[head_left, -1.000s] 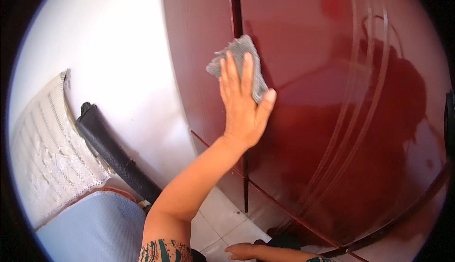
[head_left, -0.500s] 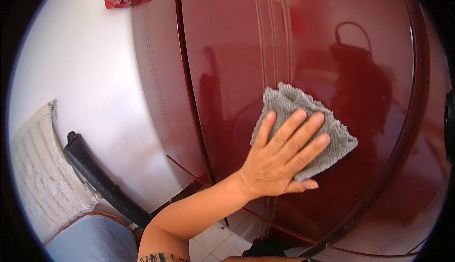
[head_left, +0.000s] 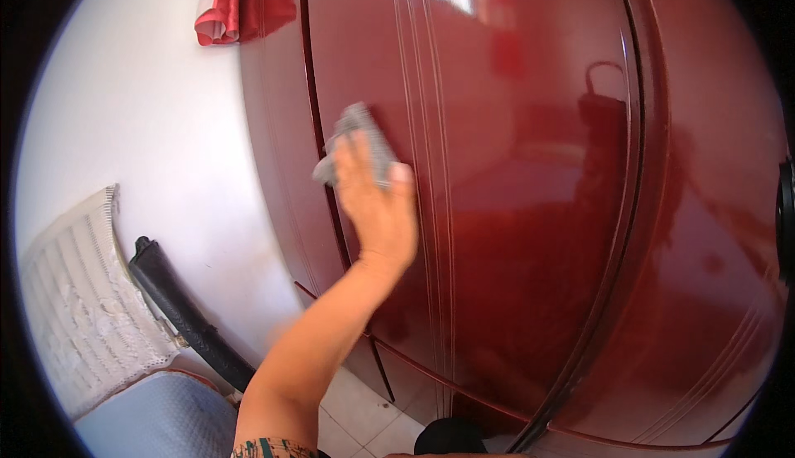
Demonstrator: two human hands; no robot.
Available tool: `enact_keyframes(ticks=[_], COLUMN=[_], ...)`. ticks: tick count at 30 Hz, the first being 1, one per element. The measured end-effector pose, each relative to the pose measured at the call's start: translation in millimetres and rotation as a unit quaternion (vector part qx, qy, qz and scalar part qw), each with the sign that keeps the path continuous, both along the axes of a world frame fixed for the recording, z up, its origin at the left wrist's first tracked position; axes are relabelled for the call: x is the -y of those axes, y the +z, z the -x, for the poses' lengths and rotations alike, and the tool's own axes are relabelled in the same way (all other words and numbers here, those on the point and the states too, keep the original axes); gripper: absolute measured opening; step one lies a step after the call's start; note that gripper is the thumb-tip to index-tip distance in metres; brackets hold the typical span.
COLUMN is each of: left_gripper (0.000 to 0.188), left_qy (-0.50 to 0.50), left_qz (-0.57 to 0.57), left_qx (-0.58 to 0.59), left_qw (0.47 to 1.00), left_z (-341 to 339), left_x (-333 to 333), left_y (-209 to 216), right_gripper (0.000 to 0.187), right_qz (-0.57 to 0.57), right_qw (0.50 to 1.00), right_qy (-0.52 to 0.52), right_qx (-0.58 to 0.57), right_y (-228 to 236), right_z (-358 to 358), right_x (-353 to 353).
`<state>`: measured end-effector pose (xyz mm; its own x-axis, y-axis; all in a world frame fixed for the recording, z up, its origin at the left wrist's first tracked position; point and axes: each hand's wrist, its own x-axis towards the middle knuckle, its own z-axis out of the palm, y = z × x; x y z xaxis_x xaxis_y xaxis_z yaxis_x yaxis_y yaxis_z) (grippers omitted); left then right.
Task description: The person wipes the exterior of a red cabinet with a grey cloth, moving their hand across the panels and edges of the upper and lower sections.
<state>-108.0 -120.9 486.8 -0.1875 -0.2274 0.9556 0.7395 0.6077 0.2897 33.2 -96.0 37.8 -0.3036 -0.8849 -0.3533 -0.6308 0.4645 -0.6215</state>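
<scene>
My left hand (head_left: 377, 209) lies over a grey fluffy cleaning cloth (head_left: 377, 147), holding it against a glossy dark-red cupboard door (head_left: 522, 234). The fingers point up and are smeared by motion. My thumb stands apart on the right. Part of the cloth is bunched above and to the left of the fingers, reaching the dark gap at the door's left edge; the rest is hidden under the hand. A thin strip of skin shows at the bottom edge, but my right hand is out of sight.
Left of the cupboard is a white wall (head_left: 166, 110). Red fabric (head_left: 219, 23) hangs at the top left. A black padded bar (head_left: 190, 317), a white lace-edged cover (head_left: 91, 309) and a light-blue quilted surface (head_left: 161, 417) stand lower left. Pale floor tiles (head_left: 348, 417) show below.
My left hand has swept the cloth left and upward over the door, from right of the vertical grooves to the door's left edge. The view has shifted slightly to the right.
</scene>
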Motion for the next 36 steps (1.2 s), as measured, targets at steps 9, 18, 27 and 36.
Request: enact_keyframes(ticks=[9, 18, 27, 36], left_gripper=[0.069, 0.067, 0.079, 0.083], left_qy=[-0.024, 0.045, 0.021, -0.176], left_qz=[0.411, 0.088, 0.118, 0.354], left_qx=[-0.217, -0.054, 0.023, -0.102], left_qw=[0.885, 0.994, 0.993, 0.913], left_z=[-106, -5, -8, -106], left_x=[-115, -5, 14, -89], left_y=[-7, 41, -95, -149], right_gripper=[0.036, 0.037, 0.038, 0.039], right_qz=[-0.014, -0.029, -0.042, 0.017], right_qw=[1.000, 1.000, 0.999, 0.999], right_qy=[0.005, 0.007, 0.028, 0.032], right_qx=[-0.009, -0.009, -0.017, -0.025], right_y=[2, -7, -17, -54], right_z=[-4, -5, -8, -14], right_x=[-2, -14, -7, 4])
